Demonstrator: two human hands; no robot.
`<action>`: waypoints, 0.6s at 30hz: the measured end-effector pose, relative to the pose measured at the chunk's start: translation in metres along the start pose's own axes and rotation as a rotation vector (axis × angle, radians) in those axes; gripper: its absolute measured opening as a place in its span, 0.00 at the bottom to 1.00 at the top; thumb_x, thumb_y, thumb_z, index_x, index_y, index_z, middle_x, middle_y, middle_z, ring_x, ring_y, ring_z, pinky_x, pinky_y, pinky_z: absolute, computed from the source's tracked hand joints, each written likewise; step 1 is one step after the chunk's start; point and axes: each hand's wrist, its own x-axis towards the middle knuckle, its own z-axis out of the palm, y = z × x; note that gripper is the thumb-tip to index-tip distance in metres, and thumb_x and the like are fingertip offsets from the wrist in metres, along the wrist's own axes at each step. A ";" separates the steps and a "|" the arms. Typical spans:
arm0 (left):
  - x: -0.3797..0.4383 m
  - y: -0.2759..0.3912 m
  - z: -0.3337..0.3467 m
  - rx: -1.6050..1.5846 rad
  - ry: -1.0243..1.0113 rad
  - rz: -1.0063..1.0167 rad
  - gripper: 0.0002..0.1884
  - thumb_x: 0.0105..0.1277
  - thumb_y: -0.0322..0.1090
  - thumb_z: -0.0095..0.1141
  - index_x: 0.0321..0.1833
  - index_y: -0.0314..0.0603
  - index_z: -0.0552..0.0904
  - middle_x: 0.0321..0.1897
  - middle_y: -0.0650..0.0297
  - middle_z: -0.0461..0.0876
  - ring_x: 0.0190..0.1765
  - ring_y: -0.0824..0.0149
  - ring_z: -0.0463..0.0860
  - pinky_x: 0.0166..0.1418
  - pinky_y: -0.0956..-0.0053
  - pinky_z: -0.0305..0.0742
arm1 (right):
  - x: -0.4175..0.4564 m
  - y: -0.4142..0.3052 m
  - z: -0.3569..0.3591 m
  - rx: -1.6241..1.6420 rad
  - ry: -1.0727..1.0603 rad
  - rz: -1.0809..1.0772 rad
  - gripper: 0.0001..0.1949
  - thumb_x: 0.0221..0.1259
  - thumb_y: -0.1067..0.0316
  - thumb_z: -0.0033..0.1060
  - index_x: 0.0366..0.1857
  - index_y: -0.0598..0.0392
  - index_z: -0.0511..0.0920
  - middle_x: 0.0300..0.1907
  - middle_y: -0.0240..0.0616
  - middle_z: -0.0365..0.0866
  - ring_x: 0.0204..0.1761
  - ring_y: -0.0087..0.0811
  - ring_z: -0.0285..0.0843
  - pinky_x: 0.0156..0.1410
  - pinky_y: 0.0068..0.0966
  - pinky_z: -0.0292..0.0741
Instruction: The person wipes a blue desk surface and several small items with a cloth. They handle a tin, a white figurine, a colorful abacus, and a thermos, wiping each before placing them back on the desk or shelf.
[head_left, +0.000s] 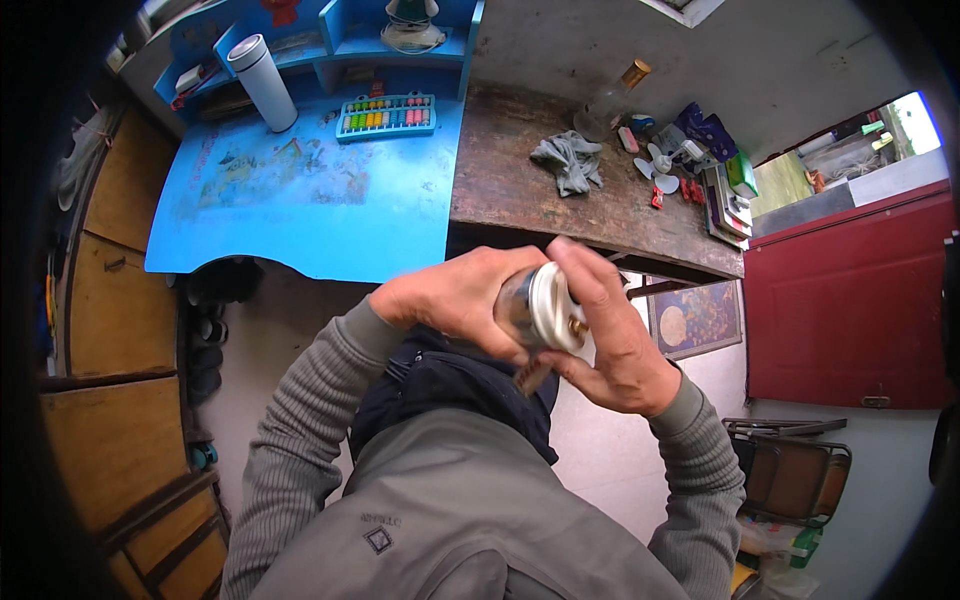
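Observation:
A clear-bodied cup (513, 306) with a white lid (551, 307) is held tilted in front of my waist, its lid end towards the right. My left hand (465, 296) wraps around the body of the cup. On the lid side, my right hand (619, 334) grips with the thumb below and the fingers above. A small brass-coloured fitting (577, 325) shows on the lid. Below the cup hangs a blurred brownish strip (532, 373), perhaps a strap. The cup's contents cannot be made out.
Ahead stands a blue desk (405, 232) with a white tumbler (262, 82) and a toy abacus (386, 118). Beside it, a worn wooden table (502, 180) carries a grey cloth (570, 161), a glass bottle (600, 112), a small fan (660, 166) and books (726, 206). Folding chairs (787, 472) lean at right.

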 end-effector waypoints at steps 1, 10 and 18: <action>0.000 0.002 0.004 0.044 0.105 -0.051 0.45 0.50 0.42 0.92 0.72 0.37 0.82 0.61 0.55 0.91 0.62 0.62 0.91 0.68 0.62 0.87 | 0.003 -0.012 -0.006 -0.071 0.023 0.076 0.65 0.53 0.59 0.96 0.94 0.58 0.55 0.87 0.62 0.62 0.89 0.64 0.62 0.91 0.49 0.66; 0.015 -0.004 0.041 1.157 0.683 0.276 0.44 0.46 0.40 0.87 0.69 0.38 0.81 0.56 0.53 0.88 0.59 0.47 0.90 0.66 0.55 0.82 | 0.006 0.023 0.015 0.281 0.218 0.591 0.48 0.71 0.43 0.85 0.81 0.69 0.69 0.64 0.62 0.85 0.63 0.51 0.88 0.70 0.41 0.83; 0.001 0.001 0.018 0.536 0.344 0.086 0.45 0.47 0.41 0.92 0.69 0.40 0.82 0.55 0.52 0.89 0.55 0.45 0.92 0.60 0.55 0.88 | 0.009 0.014 -0.001 0.052 0.041 0.133 0.50 0.56 0.72 0.91 0.85 0.55 0.68 0.71 0.54 0.76 0.70 0.57 0.80 0.75 0.46 0.79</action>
